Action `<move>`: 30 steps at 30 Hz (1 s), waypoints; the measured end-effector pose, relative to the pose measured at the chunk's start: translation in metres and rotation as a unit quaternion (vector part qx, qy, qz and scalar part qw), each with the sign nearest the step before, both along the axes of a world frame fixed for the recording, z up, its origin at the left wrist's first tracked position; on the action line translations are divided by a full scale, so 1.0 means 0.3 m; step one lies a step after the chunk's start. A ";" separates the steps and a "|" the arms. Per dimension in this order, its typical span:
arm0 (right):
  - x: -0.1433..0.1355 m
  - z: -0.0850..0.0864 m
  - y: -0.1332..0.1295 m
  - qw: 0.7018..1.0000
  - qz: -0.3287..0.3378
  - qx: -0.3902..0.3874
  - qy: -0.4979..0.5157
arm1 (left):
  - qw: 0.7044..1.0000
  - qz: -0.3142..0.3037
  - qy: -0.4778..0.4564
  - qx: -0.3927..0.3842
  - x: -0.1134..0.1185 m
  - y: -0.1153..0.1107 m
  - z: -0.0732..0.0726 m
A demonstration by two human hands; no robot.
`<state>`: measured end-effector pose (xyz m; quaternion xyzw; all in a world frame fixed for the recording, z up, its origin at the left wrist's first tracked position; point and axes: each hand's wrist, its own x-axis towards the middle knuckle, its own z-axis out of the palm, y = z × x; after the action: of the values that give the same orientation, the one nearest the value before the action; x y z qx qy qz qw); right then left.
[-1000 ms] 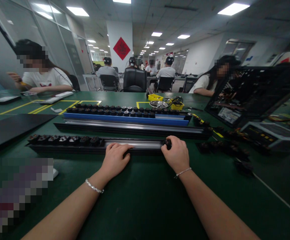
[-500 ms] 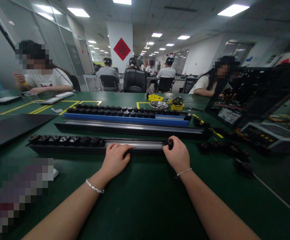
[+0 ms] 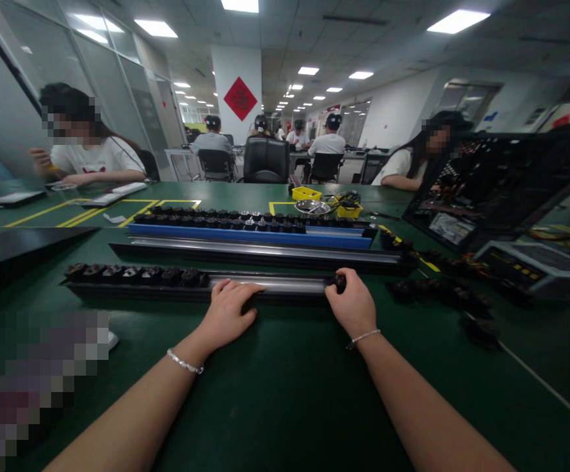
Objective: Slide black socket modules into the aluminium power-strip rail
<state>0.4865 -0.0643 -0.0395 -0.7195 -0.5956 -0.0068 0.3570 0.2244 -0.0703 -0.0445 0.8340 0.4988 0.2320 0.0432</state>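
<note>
A long black rail point(image 3: 270, 298) with a silvery channel lies across the table in front of me. Several small black blocks point(image 3: 152, 274) sit side by side in its left part. Over the middle of the channel rests my left hand point(image 3: 230, 313), fingers stretched on the rail and thumb apart on the near side. At the rail's right end, my right hand point(image 3: 354, 301) pinches another black block point(image 3: 337, 282) between thumb and fingers. Part of that block is hidden by the fingers, and I cannot tell whether it is seated in the channel.
Behind lie another black rail point(image 3: 265, 252) and a blue rail point(image 3: 246, 234) with several blocks. More loose blocks point(image 3: 437, 294), a metal-cased unit point(image 3: 535, 265) and an open computer case point(image 3: 491, 190) are on the right. A metal dish point(image 3: 312, 206) stands farther back. Co-workers sit around.
My right hand, still pinching the block, has shifted slightly right at the rail's end. The left hand stays on the rail almost unmoved. The view has turned a little.
</note>
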 end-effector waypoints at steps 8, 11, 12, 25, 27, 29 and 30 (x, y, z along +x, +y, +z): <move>0.010 -0.016 0.014 1.000 -0.002 0.017 0.011 | 0.999 -0.023 -0.015 -0.019 -0.011 0.003 0.005; 0.016 -0.023 0.018 0.999 -0.001 0.027 0.018 | 1.000 -0.024 -0.015 -0.014 -0.010 0.004 0.002; 0.017 -0.025 0.019 0.999 0.001 0.030 0.021 | 1.000 -0.023 -0.015 -0.011 -0.010 0.005 0.001; 0.021 -0.021 0.021 0.998 -0.005 0.037 0.046 | 1.000 -0.001 -0.005 0.014 0.004 0.002 -0.007; 0.020 -0.018 0.018 0.998 -0.008 0.035 0.047 | 1.000 0.001 -0.004 0.016 0.004 0.001 -0.005; 0.022 -0.015 0.016 0.999 -0.013 0.027 0.045 | 1.000 0.001 -0.003 0.015 0.004 0.001 -0.003; 0.025 -0.014 0.015 0.999 -0.016 0.024 0.045 | 1.000 0.001 -0.002 0.014 0.004 0.001 -0.002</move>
<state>0.4940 -0.0598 -0.0436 -0.7197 -0.5674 0.0059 0.4002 0.2255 -0.0701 -0.0453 0.8335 0.4960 0.2413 0.0322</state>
